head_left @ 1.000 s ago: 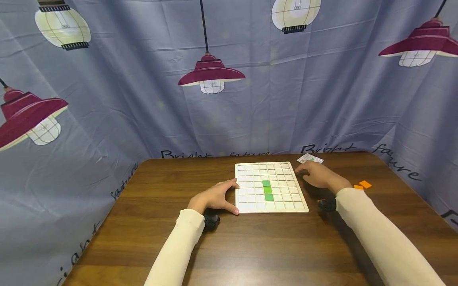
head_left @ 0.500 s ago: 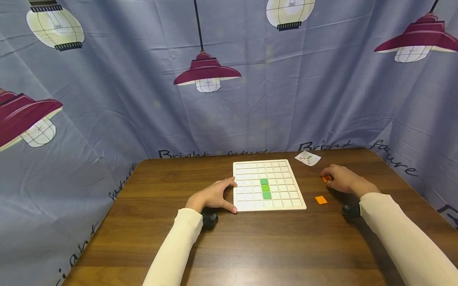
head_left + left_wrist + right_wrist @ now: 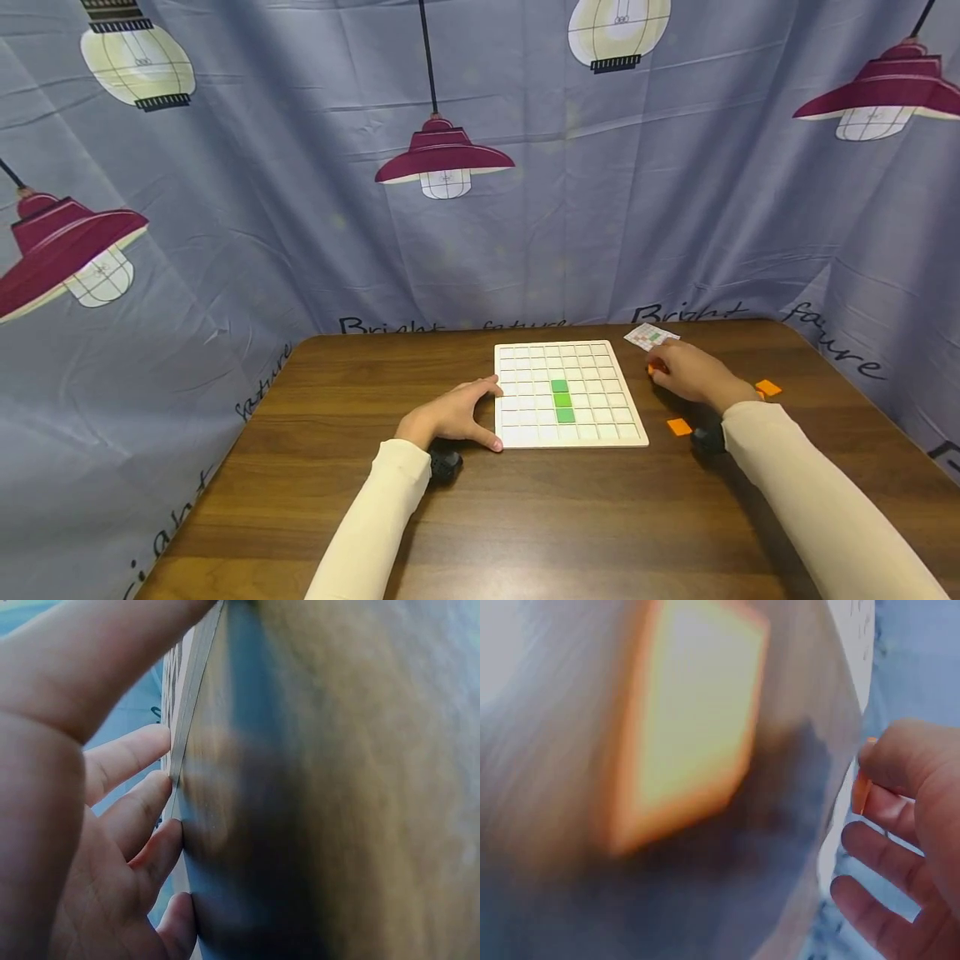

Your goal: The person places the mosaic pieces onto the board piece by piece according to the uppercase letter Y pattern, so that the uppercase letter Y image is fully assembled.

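A pale wooden grid board (image 3: 567, 392) lies on the brown table (image 3: 525, 517), with three green tiles (image 3: 562, 400) in a column near its middle. My left hand (image 3: 457, 412) rests against the board's left edge (image 3: 189, 727), thumb and fingers spread along it. Just right of the board, my right hand (image 3: 686, 372) pinches a small orange tile (image 3: 654, 367) between thumb and fingers; the right wrist view shows that tile (image 3: 860, 791) at the fingertips. Two more orange tiles lie on the table, one (image 3: 679, 427) by the board's near right corner and one (image 3: 768, 387) further right.
A small printed pattern card (image 3: 651, 337) lies at the table's far edge, behind my right hand. A blue curtain (image 3: 480, 167) printed with lamps hangs close behind and around the table. A large blurred orange tile (image 3: 690, 720) fills the right wrist view.
My right hand went out to the right from the board's edge, took an orange tile, and has come back left toward the board with it. The left hand has stayed put.
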Available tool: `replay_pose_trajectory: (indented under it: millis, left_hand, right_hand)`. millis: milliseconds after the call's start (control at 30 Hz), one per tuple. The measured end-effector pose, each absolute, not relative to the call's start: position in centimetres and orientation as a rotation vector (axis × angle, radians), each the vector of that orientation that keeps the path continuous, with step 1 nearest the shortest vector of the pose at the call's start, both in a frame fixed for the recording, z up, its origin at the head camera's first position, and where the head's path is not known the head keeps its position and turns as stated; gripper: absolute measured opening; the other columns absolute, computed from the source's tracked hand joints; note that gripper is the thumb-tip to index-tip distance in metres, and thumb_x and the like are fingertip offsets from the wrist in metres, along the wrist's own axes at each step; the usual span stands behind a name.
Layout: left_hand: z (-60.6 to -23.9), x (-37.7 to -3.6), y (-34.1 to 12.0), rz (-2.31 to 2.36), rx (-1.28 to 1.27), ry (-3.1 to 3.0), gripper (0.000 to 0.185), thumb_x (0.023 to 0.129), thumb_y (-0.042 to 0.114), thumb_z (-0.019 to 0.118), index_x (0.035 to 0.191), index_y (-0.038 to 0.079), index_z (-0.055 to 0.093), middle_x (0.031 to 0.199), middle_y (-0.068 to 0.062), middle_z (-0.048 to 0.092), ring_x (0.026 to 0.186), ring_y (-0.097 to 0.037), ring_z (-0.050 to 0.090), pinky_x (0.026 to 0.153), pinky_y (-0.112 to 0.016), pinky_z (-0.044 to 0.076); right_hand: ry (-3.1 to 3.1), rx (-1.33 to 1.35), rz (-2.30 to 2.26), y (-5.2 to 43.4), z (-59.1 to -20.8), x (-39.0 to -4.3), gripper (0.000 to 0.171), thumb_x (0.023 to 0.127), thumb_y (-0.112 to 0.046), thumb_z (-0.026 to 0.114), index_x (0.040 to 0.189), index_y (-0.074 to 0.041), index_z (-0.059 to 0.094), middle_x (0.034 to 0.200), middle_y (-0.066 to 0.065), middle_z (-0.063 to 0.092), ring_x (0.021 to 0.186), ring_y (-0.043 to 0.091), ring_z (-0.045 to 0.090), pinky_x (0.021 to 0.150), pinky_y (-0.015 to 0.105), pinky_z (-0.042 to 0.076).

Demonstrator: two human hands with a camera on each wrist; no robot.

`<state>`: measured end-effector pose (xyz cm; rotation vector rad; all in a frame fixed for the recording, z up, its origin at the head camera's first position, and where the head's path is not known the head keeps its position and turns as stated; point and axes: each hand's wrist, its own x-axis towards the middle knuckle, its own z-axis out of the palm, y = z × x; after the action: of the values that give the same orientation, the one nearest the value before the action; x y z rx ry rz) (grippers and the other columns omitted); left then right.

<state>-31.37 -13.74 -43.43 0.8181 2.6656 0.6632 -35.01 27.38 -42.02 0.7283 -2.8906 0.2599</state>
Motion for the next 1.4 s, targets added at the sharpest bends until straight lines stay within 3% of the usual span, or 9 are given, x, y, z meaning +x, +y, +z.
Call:
replay_pose_trajectory:
  millis: [233,600,1033,1400]
  left_hand:
    - [-43.4,-31.3,-13.7,0.661,0.831,2.67,0.085,0.06,0.057,0.077,0.13,0.025,0.041,0.154,0.006,0.017,0.141,-0.018,0.017,0.112,-0.043,0.024]
    - [-43.4,-31.0,-13.1,0.631,0.792,2.663,0.088,0.06,0.058,0.076,0.133,0.027,0.039,0.154,0.007,0.018,0.141,-0.018,0.017,0.111,-0.043,0.025]
    - [-43.5,-31.1,-13.6,0.633,0.803,2.689,0.087,0.058,0.06,0.075,0.131,0.028,0.041,0.153,0.006,0.019,0.141,-0.018,0.019,0.111,-0.043,0.026]
    - [-43.3,-31.1,-13.5,0.625,0.804,2.694,0.088,0.059,0.059,0.076,0.133,0.027,0.04,0.153,0.004,0.021,0.14,-0.018,0.02,0.111,-0.042,0.027]
  right_hand:
    - [-2.873,0.822,0.338,20.4,-40.7,-36.6,0.02,0.088,-0.021,0.059,0.103,-0.009,0.065,0.095,0.005,0.057,0.078,0.015,0.053,0.066,0.031,0.046]
    - [-2.956,0.929,0.323,10.9,-41.6,-39.6,0.021,0.089,-0.026,0.058,0.105,-0.014,0.065,0.097,0.0,0.055,0.079,0.013,0.052,0.07,0.031,0.046]
    - [-2.978,1.019,0.322,8.0,-42.3,-40.0,0.022,0.088,-0.02,0.06,0.108,-0.011,0.065,0.1,0.001,0.058,0.089,0.015,0.055,0.082,0.034,0.048]
    - [-3.043,0.859,0.503,7.7,-42.3,-40.0,0.021,0.087,-0.014,0.062,0.107,-0.014,0.069,0.111,0.0,0.065,0.105,0.021,0.059,0.089,0.036,0.049]
